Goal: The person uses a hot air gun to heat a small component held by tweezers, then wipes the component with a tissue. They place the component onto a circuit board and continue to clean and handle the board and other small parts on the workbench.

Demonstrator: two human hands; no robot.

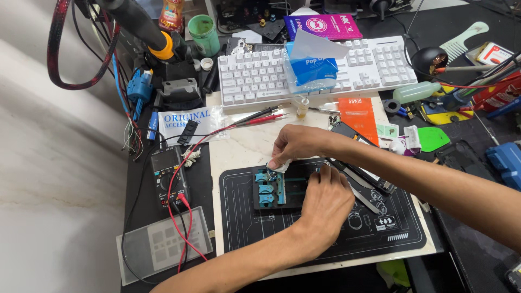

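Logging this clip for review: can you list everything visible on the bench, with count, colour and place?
Holder with clamps: one, black with blue clamps, on the mat under both hands.
Tissue piece: one, white, pinched by the right hand on the holder.
Work mat: one, black, front centre.
Keyboard: one, white, rear centre.
Tissue pack: one, blue, lying on the keyboard.
Multimeter: one, black, left of the mat.
Probes: two, red and black, before the keyboard.
Cup: one, green, rear left.
Comb: one, pale green, rear right.
Left hand: pressing on the holder.
Right hand: gripping the tissue piece.
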